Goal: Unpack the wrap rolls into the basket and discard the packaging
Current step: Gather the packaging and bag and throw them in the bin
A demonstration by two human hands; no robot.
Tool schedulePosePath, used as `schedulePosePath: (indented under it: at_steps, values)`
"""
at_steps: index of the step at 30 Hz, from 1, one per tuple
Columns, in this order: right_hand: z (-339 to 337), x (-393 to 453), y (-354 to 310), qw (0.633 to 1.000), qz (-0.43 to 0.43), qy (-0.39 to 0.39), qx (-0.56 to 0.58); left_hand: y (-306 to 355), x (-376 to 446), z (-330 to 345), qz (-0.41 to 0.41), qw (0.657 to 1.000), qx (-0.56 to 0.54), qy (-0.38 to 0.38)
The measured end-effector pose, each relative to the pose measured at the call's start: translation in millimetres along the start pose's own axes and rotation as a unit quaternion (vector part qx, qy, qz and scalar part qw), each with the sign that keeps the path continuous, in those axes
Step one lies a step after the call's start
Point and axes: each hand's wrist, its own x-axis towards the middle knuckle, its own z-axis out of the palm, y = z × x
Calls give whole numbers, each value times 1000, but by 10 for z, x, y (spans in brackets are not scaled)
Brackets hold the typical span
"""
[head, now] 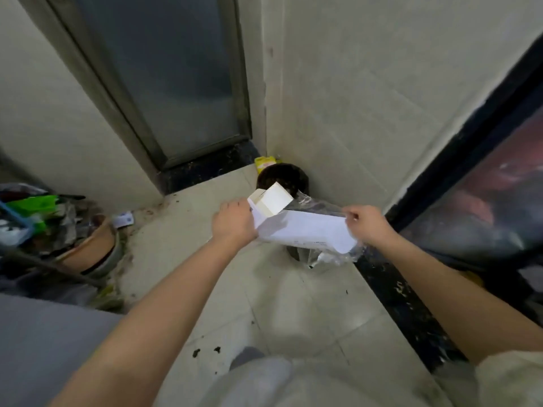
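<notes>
Above the dark bin (282, 177) we hold the packaging (305, 230): light, floppy film and paper around a stiffer carton (273, 201). Left hand (233, 221) clasps the carton end; right hand (367, 224) pinches the film edge.

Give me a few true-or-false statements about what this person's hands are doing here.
1. Both hands hold packaging. True: the left hand grips the small white cardboard box, the right hand the white paper sheet with clear plastic wrap.
2. The packaging hangs above a dark round bin. True.
3. The bin stands mid-floor. False: it sits in the wall corner.
4. The right hand is empty. False: it pinches the sheet's edge.
</notes>
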Motion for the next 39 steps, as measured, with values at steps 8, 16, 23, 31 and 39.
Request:
schedulePosePath:
  at_steps: [8, 16, 23, 31, 39]
  values:
    - [19, 1093, 731, 988, 127, -42, -70, 834, 1274, 388, 64, 991, -60, -98]
    - [315, 2354, 896, 959, 195, -168, -117, 1111, 2599, 849, 38, 960, -181, -210]
    - [731, 3141, 1283, 930, 236, -253, -125, 1268, 3090, 1769, -81, 918, -279, -269]
    - [1612, 3923, 1949, 911, 216, -309, -168, 1341, 3472, 3155, -162, 893, -312, -282]
    - [2394, 4331, 2470, 903, 117, -384, -154, 1409, 3796, 4190, -212, 871, -296, -330]
